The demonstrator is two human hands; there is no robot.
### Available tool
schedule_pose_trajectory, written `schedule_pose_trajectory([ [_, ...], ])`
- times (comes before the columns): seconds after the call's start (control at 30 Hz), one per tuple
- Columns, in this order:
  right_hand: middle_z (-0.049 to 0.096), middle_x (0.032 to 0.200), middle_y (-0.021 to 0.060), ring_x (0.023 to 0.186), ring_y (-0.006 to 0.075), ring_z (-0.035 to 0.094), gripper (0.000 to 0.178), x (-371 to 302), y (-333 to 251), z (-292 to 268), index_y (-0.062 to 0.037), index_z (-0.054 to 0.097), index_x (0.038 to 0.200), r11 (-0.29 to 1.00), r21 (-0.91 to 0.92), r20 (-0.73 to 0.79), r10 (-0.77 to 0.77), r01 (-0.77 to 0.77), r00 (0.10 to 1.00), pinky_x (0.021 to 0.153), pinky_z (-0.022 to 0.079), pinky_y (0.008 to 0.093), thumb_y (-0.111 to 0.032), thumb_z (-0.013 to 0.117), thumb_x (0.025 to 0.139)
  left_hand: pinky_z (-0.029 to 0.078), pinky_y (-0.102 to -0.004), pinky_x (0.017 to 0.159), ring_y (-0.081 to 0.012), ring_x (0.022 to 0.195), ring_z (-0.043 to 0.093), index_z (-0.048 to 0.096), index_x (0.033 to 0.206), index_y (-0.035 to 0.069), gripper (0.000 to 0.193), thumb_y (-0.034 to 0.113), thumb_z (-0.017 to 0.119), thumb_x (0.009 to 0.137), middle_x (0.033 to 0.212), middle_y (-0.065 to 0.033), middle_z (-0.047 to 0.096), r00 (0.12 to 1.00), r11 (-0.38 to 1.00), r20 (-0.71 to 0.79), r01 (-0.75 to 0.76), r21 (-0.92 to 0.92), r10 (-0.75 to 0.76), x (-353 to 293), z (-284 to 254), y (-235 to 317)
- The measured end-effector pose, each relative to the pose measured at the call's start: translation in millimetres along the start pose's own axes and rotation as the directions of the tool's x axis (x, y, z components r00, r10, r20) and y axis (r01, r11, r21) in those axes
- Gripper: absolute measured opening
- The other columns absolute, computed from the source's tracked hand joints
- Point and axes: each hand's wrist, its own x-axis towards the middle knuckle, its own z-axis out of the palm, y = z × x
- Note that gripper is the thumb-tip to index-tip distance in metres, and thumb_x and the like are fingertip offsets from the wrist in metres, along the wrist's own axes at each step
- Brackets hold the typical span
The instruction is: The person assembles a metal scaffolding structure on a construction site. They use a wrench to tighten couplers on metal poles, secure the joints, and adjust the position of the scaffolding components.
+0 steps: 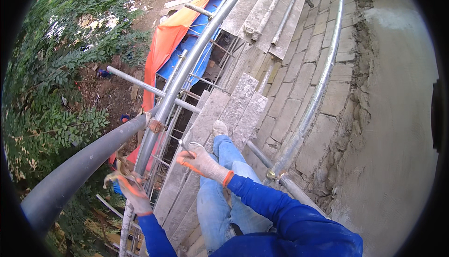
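Observation:
My left hand point(134, 194), in a white and orange work glove, closes around a tan metal scaffold coupler point(122, 165) beside the upright scaffold pole point(148, 147). The coupler's lower part is hidden by the fingers. To the right, in front of my knees, my right hand point(206, 163) wears a matching glove and grips a short, thin metal rod-like tool point(185, 148). Its far end points up and left toward the pole; the rest is hidden in the fist. Another rusty coupler point(156, 125) joins the upright to a thick grey pipe point(89, 161).
I stand on narrow scaffold boards point(206, 121). A curved guard pipe point(322, 84) runs along the brick surface point(299, 79) and plastered wall point(397, 117) at right. Beyond the poles at left are a drop, trees point(61, 70) and an orange tarp point(163, 42). Loose pipes point(284, 16) lie farther ahead.

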Motion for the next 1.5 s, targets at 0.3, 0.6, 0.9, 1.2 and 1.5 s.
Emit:
schedule_pose_trajectory([
  [0.3, 0.062, 0.078, 0.0002, 0.055, 0.0076, 0.048, 0.049, -90, -11, 12, -0.0109, 0.055, 0.114, 0.912, 0.273, -0.076, 0.338, -0.307, 0.938, 0.044, 0.038, 0.0278, -0.049, 0.076, 0.092, 0.054, -0.0419, 0.086, -0.0307, 0.104, 0.064, 0.041, 0.146, -0.001, 0.055, 0.027, 0.061, 0.102, 0.119, -0.0178, 0.062, 0.877, 0.708, 0.371, -0.051, 0.704, -0.305, -159, 50, -73],
  [0.6, 0.055, 0.068, -0.0053, 0.042, 0.0041, 0.036, 0.023, -57, 36, -93, -0.0173, 0.059, 0.095, 0.661, 0.749, -0.273, 0.359, -0.036, 0.892, 0.040, 0.028, 0.0261, -0.039, 0.066, 0.100, 0.051, -0.0484, 0.097, -0.0416, 0.112, 0.061, 0.052, 0.138, -0.002, 0.052, 0.021, 0.070, 0.095, 0.130, -0.0234, 0.059, 0.535, 0.537, 0.807, -0.617, 0.575, -0.249, -135, 140, -102],
  [0.9, 0.041, 0.057, -0.0065, 0.040, 0.0094, 0.028, 0.026, 3, 54, -232, -0.0228, 0.054, 0.082, 0.453, 0.860, -0.453, 0.458, 0.238, 0.765, 0.040, 0.021, 0.0277, -0.042, 0.064, 0.097, 0.046, -0.0366, 0.106, -0.0194, 0.111, 0.052, 0.042, 0.137, 0.000, 0.053, 0.030, 0.063, 0.099, 0.117, -0.0083, 0.051, 0.736, 0.615, 0.179, -0.653, 0.443, 0.653, -72, 178, 162],
  [1.2, 0.052, 0.066, 0.0007, 0.049, 0.0181, 0.051, 0.025, 155, -38, -506, -0.0157, 0.061, 0.098, 0.912, 0.228, -0.880, 0.043, 0.340, 0.474, 0.043, 0.040, 0.0393, -0.041, 0.062, 0.099, 0.050, -0.0473, 0.107, -0.0278, 0.110, 0.063, 0.049, 0.141, -0.002, 0.049, 0.029, 0.058, 0.104, 0.132, -0.0168, 0.055, 0.498, 0.377, 0.236, -0.829, 0.414, 0.835, 14, 108, 225],
  [1.5, 0.072, 0.094, 0.0281, 0.084, 0.0421, 0.072, 0.048, 195, -297, -669, 0.0049, 0.067, 0.108, 0.934, -0.348, -0.864, -0.289, -0.074, 0.412, 0.071, 0.056, 0.0507, -0.041, 0.062, 0.094, 0.057, -0.0453, 0.084, -0.0295, 0.082, 0.066, 0.049, 0.120, 0.004, 0.047, 0.048, 0.049, 0.106, 0.095, -0.0136, 0.064, 0.300, 0.114, 0.276, -0.839, 0.533, 0.913, -14, 178, 217],
])
